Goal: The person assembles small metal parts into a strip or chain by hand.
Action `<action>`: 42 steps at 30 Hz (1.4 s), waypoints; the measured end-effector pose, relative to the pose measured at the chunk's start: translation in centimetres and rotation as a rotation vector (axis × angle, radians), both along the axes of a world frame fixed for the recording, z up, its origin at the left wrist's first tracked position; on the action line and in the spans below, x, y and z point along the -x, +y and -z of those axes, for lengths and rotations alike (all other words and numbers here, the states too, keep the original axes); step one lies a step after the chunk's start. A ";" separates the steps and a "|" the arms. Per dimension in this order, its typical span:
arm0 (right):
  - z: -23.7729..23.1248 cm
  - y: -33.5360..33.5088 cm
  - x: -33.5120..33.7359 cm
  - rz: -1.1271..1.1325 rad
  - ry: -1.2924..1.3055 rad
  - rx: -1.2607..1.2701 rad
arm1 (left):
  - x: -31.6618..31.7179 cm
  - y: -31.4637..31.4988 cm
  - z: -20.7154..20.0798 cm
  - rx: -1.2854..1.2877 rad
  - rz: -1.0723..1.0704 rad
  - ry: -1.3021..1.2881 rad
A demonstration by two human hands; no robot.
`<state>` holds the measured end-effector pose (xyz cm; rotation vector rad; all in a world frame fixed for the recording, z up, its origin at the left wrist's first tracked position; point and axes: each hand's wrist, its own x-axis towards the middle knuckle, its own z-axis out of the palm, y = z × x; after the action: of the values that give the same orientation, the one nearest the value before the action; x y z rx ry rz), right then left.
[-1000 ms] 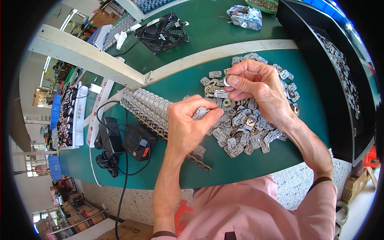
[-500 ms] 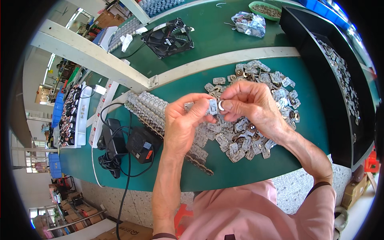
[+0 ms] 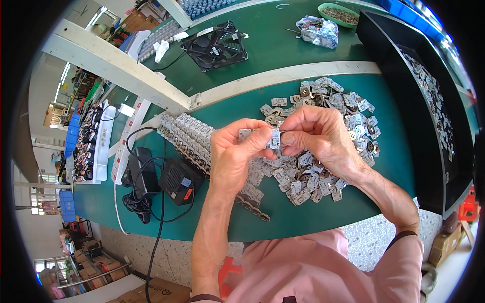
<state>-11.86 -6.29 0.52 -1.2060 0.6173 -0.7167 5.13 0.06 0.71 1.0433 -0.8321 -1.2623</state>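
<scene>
A small grey rectangular metal plate (image 3: 273, 139) with holes is pinched between the thumb and fingers of my left hand (image 3: 228, 151). At the plate's right end, my right hand (image 3: 323, 141) has its thumb and fingertips pressed together on a small piece that they almost wholly cover. The two hands meet over a loose pile of similar grey metal parts (image 3: 298, 189), some with dark round discs. Left of the pile, more of these parts stand packed in long rows (image 3: 184, 136), partly hidden behind my left hand and forearm.
A black box (image 3: 159, 182) with cables and a black adapter (image 3: 142, 171) lie at the left. Behind a white frame bar (image 3: 288, 79) are a black fan (image 3: 214, 46), a plastic bag (image 3: 318, 31) and a green bowl (image 3: 338, 15). A long black bin (image 3: 399, 126) holds parts at right.
My right fingers have moved against the plate's right end. The shiny curved piece that showed at their tips is now mostly covered. The left hand keeps its pinch on the plate.
</scene>
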 end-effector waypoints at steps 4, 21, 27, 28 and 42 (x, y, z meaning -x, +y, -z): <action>-0.1 -0.3 0.1 0.034 -0.016 0.039 | 0.0 -0.1 0.1 0.002 -0.007 0.016; 0.3 0.2 0.0 -0.007 0.001 0.064 | 0.5 0.2 0.2 -0.028 -0.023 -0.116; 0.2 0.2 0.0 0.022 -0.083 -0.026 | 1.2 0.1 0.2 -0.007 -0.036 -0.179; 0.1 0.1 0.0 0.021 -0.083 -0.026 | 1.3 0.0 0.1 0.005 -0.046 -0.168; -0.7 -0.3 0.4 -0.047 0.043 0.052 | 0.6 0.2 -0.1 0.035 -0.037 -0.082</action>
<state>-12.30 -6.63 1.26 -1.2825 0.6068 -0.6719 4.48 0.26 0.79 1.0831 -0.8910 -1.1766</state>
